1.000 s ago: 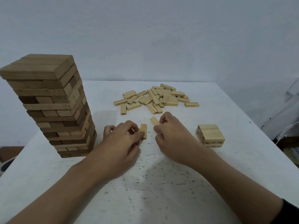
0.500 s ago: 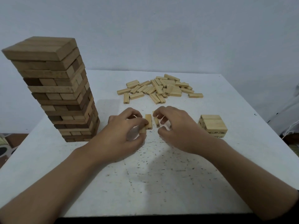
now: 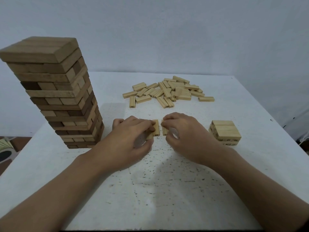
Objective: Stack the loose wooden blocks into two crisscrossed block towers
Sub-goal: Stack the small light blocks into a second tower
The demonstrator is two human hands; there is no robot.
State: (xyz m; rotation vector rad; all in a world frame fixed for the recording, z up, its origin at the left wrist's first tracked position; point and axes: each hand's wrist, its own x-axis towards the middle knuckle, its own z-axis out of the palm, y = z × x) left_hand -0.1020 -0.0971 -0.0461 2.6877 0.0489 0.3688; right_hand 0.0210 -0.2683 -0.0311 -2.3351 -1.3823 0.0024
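The white table [image 3: 250, 164] carries everything, and the biggest thing on it is the tall tower [image 3: 63, 101] of larger, darker blocks at your far left, crisscrossed and standing upright, so I judge that one done. Toward the back edge lies the loose pile [image 3: 167, 92] of small pale blocks, well apart from your hands and plainly far from used up. At your right sits the short stack [image 3: 224, 132], only a few layers high, its top layer a neat row of three. Your left hand [image 3: 132, 139] and right hand [image 3: 185, 138] work close together near the middle of the table, between the tall tower and the short stack. Both are narrow, fingers curled. The left pinches the left block [image 3: 156, 129] along its side, with what looks like another block's end [image 3: 149, 136] tucked under its fingers. The right pinches the right block [image 3: 164, 131], which lies flat and parallel just beside the left one, a thin gap between them. You appear to be squaring up a row of three on the table, a layer for the small tower. Next, close that gap so the blocks touch flush with their ends level, then carry the row to the short stack and lay it crosswise to the top layer, lightly, so nothing below shifts.
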